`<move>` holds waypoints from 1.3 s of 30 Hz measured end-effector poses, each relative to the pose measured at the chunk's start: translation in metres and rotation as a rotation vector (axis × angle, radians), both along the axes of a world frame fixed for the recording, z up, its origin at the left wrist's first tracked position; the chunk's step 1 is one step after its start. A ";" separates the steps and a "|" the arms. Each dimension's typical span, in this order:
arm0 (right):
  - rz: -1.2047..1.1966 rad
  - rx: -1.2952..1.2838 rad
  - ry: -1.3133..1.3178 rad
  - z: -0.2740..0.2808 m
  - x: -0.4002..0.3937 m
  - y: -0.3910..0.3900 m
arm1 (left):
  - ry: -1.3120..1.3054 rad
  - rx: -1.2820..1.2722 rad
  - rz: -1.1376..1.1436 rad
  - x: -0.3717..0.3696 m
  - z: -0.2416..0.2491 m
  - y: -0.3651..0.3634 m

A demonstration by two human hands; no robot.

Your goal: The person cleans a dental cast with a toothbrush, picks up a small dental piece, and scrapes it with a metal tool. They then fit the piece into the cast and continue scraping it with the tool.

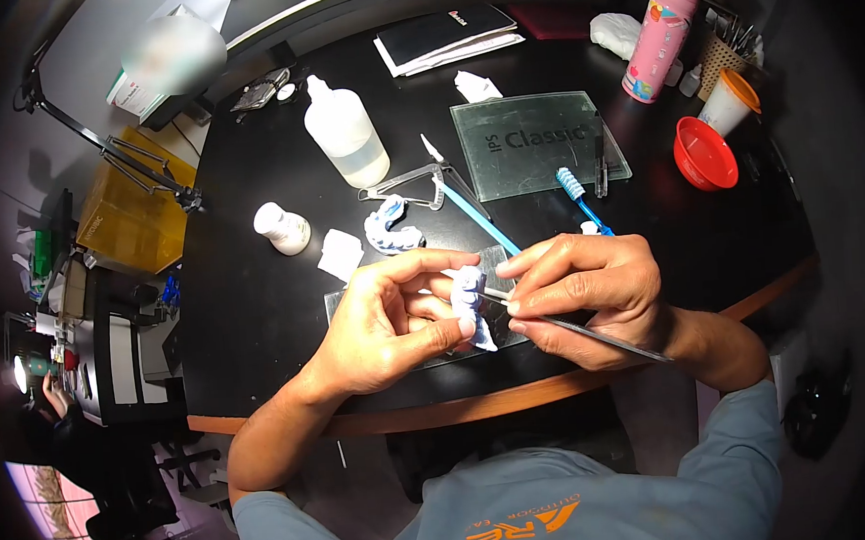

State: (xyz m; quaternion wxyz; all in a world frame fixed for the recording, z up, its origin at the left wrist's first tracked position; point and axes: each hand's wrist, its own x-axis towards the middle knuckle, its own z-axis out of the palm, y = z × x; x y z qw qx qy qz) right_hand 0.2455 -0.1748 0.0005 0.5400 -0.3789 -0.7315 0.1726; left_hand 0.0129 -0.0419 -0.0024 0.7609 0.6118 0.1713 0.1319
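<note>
Near the front of the black table, my left hand (391, 322) holds a small white-and-bluish dental model piece (471, 307) between thumb and fingers. My right hand (588, 300) is closed around a thin metal instrument (595, 335), whose tip is at the side of the piece. Behind my hands lies a curved white-and-blue dental arch (388, 227). A glass plate (345, 303) lies partly hidden under my hands. A blue-handled tool (479, 218) slants down toward my right hand, beside a blue toothbrush (579, 197).
A large bottle (345, 132), small white bottle (281, 229) and white tissue (340, 255) stand or lie left. Farther back are a glass slab (534, 155) and black folder (443, 34). A red bowl (705, 154) and pink bottle (660, 38) are right. Another person (62, 397) is far left.
</note>
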 end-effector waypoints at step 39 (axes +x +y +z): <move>0.037 0.043 0.060 -0.007 -0.001 0.000 | -0.032 0.188 -0.013 0.001 -0.004 -0.007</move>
